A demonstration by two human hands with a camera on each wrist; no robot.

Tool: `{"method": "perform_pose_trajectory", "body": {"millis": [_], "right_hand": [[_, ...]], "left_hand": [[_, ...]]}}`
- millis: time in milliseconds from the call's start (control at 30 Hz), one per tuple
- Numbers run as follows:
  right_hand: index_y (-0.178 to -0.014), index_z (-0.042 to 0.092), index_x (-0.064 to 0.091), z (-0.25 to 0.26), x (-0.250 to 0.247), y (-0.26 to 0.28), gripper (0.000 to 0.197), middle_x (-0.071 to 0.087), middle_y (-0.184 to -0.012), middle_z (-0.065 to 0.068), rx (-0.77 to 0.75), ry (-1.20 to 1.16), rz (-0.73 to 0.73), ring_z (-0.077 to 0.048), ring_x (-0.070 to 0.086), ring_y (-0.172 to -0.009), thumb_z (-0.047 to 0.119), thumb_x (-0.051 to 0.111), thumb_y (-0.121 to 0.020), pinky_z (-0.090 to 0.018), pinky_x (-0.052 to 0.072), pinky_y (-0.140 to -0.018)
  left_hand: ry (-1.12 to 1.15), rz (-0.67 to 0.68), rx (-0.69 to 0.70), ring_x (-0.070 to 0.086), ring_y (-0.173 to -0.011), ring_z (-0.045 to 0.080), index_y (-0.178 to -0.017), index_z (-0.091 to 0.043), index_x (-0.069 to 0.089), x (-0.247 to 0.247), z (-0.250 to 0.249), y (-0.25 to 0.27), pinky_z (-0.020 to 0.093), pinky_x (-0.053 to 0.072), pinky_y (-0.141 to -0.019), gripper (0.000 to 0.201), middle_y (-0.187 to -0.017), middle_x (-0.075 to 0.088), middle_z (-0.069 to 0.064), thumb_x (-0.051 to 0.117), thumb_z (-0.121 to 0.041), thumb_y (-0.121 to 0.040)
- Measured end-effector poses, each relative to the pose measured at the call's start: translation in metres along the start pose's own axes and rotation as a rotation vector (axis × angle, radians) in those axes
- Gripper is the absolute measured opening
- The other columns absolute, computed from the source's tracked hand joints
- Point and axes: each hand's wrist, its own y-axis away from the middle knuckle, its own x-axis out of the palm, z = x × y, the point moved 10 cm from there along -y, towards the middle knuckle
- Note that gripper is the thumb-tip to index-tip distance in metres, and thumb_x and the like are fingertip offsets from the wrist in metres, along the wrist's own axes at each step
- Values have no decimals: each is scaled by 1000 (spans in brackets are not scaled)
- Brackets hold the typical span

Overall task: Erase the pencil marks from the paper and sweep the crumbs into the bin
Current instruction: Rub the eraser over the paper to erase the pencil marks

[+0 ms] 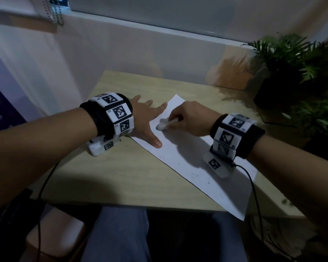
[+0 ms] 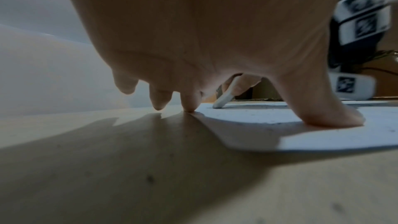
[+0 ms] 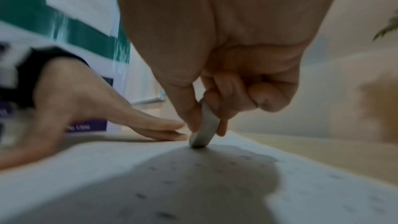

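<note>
1. Head view: white paper (image 1: 195, 157) lying slantwise on the wooden counter (image 1: 106, 173), near corner hanging past the front edge. Left hand (image 1: 147, 120) spread flat, fingers straight, thumb and forefinger pressing on the sheet's left edge. Right hand (image 1: 192, 118) pinching a white eraser (image 1: 164, 124), its tip down on the paper just beside the left hand. Small dark crumbs (image 1: 194, 175) and specks scattered over the nearer part of the sheet. Potted plant (image 1: 290, 61) at the far right of the counter. Marker bands on both wrists.

2. Left wrist view: left hand (image 2: 193, 31) from below, fingers straight, thumb flat on the paper (image 2: 323, 142), forefinger tip at the sheet's edge, remaining fingertips above the counter (image 2: 107, 168). Eraser (image 2: 223, 100) tilted, end touching the sheet beyond.

3. Right wrist view: right hand (image 3: 226, 48) with thumb and fingers clamped round the eraser (image 3: 204, 132), lower end touching the paper (image 3: 107, 168). Blurred dark crumbs (image 3: 165, 215) on the sheet. Left hand (image 3: 96, 113) flat, close beside.
</note>
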Motion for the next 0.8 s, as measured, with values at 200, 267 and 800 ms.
{"method": "perform_pose_trajectory", "body": {"millis": [200,267,800], "right_hand": [[-64,5,52,-51,-17,-9,57,52,-63,-11,249,99,-109,-28,49,-60,54,54,-95,-30,34,-53],[-68,5,55,-33,-8,-5,55,57,-66,-8,153,90,-102,-27,51,-62,52,52,-96,-32,36,-56],[-78,9,68,-24,-12,-20,57,66,-78,-14,118,7,-63,-28,61,-73,65,60,-86,-34,45,-62]], "left_hand": [[-4,-4,14,-9,-156,22,-151,-36,-33,1,1,-6,47,-13,-124,149,-169,-3,11,37,-110,-42],[-11,-6,16,-9,-157,21,-150,-36,-34,2,2,-8,48,-12,-124,149,-169,-3,10,34,-111,-41],[-11,-12,-33,-8,-156,29,-152,-38,-32,-1,0,-1,47,-6,-123,139,-170,-4,6,44,-104,-55]]}}
